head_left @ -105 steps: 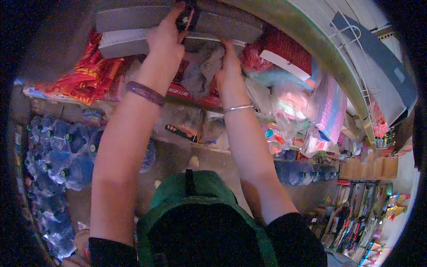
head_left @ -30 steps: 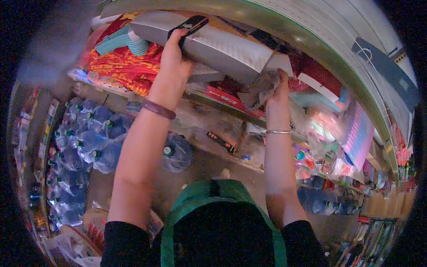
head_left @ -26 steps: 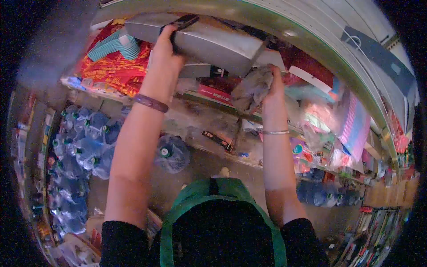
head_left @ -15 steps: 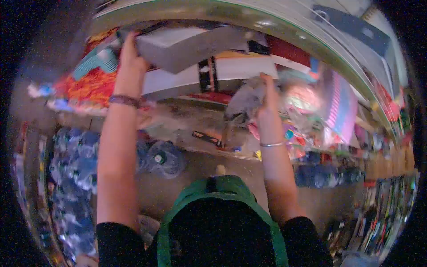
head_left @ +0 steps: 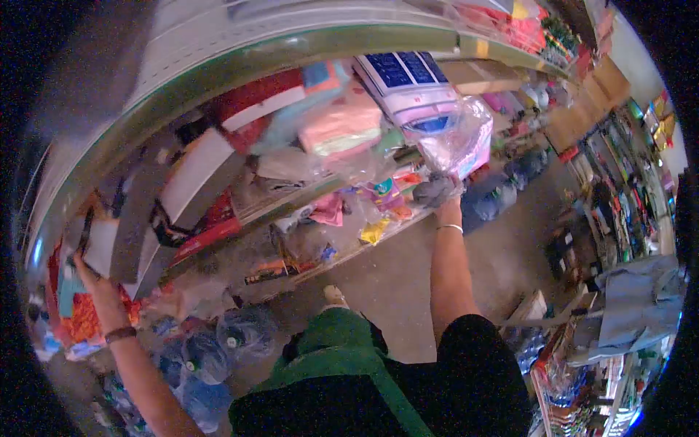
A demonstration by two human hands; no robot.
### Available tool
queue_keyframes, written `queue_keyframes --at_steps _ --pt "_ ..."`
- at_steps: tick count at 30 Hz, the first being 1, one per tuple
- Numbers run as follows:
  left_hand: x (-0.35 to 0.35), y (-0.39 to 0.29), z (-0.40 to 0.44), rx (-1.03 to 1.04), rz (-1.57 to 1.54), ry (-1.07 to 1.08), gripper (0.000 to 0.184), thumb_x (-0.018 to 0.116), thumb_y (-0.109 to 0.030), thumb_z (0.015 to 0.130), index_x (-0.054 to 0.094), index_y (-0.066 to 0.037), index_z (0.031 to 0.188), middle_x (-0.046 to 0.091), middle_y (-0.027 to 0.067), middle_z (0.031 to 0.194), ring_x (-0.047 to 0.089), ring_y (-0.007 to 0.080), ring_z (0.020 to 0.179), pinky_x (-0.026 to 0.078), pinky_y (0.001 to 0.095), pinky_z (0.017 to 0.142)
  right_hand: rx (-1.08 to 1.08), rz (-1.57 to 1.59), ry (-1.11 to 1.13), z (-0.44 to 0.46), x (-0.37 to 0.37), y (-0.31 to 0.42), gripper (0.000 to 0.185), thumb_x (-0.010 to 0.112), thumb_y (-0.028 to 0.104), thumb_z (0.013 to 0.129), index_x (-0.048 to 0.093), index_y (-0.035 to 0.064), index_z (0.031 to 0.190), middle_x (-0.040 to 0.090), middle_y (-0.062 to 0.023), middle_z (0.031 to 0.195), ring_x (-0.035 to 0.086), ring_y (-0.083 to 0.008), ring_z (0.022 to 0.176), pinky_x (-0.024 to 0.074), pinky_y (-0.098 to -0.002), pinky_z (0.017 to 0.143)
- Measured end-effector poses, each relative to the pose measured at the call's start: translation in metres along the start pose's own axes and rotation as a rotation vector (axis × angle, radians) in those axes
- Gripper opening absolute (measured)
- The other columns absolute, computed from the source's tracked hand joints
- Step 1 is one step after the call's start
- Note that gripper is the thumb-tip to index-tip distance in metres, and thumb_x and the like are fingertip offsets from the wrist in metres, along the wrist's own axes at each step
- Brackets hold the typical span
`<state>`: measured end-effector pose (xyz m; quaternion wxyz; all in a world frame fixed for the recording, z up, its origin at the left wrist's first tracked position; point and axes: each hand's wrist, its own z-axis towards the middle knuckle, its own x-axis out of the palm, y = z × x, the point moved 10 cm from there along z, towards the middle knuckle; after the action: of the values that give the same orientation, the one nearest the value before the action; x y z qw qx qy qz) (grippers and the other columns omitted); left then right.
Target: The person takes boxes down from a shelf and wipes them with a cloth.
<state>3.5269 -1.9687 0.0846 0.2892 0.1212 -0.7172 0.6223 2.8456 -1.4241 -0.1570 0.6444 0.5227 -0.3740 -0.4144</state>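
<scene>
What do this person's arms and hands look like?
The left hand and right hand are ungloved. The left arm wears a dark band; the right, a thinner, pale bangle and, higher up, a short black sleeve. No left sleeve shows.

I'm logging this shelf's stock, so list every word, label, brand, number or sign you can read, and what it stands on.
None can be read.
Blue-panelled package: pale print, too small and blurred.
Red box on the shelf: any print is too blurred.
Black-and-orange pack below: marks too small.
Pale box by the left hand: nothing legible.
Grey cloth in the right hand: no lettering visible.
</scene>
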Motion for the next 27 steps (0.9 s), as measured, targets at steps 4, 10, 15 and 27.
queue_keyframes --at_steps 4,10,15,27 --pt "0.02 -0.017 0.009 -0.024 -0.002 -0.102 0.046 0.048 -0.034 0.082 0.042 -0.007 0.119 0.041 0.0075 0.123 0.038 0.0232 0.113 0.033 0.0378 0.094 -0.213 -1.475 -0.081 -0.042 0.019 0.068 0.035 0.043 0.034 0.077 0.06 0.0063 0.089 0.06 -0.0105 0.086 0.055 -0.0308 0.08 0.0446 -0.0404 0.076" --pt "-0.006 -0.012 -0.006 -0.031 -0.026 -0.208 0.054 0.051 -0.034 0.079 0.036 -0.006 0.123 0.036 0.0105 0.127 0.033 0.0241 0.118 0.029 0.0378 0.097 -0.534 -1.822 -0.138 -0.073 0.002 0.096 0.034 0.045 0.031 0.076 0.058 0.0119 0.101 0.062 -0.0055 0.09 0.057 -0.0293 0.085 0.0455 -0.0332 0.078" --pt "-0.016 -0.011 -0.006 -0.012 0.0 -0.197 0.057 0.052 -0.033 0.078 0.034 -0.005 0.124 0.034 0.0109 0.128 0.031 0.0242 0.119 0.027 0.0375 0.097 -0.119 -0.583 -0.245 -0.048 -0.088 0.129 0.026 0.048 0.027 0.079 0.056 0.0078 0.094 0.057 -0.0028 0.08 0.053 -0.0194 0.073 0.0427 -0.0276 0.065" --pt "-0.016 -0.007 -0.005 0.013 0.057 -0.196 0.063 0.056 -0.03 0.076 0.028 -0.004 0.127 0.029 0.0119 0.131 0.026 0.0244 0.121 0.022 0.0367 0.099 -0.145 -0.43 0.172 0.099 0.007 0.271 0.019 0.055 0.022 0.081 0.051 0.0043 0.075 0.051 -0.0012 0.064 0.048 -0.0114 0.06 0.0404 -0.0267 0.054"
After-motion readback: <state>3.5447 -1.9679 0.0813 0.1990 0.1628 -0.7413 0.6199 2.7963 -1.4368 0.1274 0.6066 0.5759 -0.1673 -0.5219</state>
